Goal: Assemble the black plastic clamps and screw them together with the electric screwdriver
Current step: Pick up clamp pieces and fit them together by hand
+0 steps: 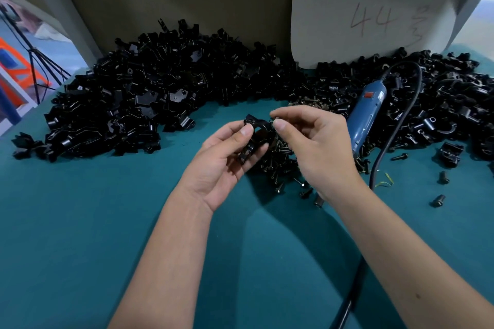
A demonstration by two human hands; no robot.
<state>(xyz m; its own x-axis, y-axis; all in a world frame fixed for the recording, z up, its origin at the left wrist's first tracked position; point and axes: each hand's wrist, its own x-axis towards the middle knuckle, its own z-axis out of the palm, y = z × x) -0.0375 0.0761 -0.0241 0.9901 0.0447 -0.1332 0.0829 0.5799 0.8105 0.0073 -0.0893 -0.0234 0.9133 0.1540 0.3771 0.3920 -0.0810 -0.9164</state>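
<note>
My left hand (227,157) grips a black plastic clamp (258,132) above the teal table, thumb on its top and fingers curled under it. My right hand (312,141) pinches a small screw (273,121) between thumb and forefinger at the clamp's right edge. The screw is mostly hidden by my fingertips. A blue electric screwdriver (367,115) lies on the table just right of my right hand, its black cable (395,125) looping back toward me. Under my hands lies a heap of dark screws (280,160).
A large pile of black clamp parts (139,93) fills the back left, and another pile (441,93) the back right. Loose screws (438,200) and a clamp piece (450,153) lie at the right. A white board marked 44 (371,13) leans on the back wall.
</note>
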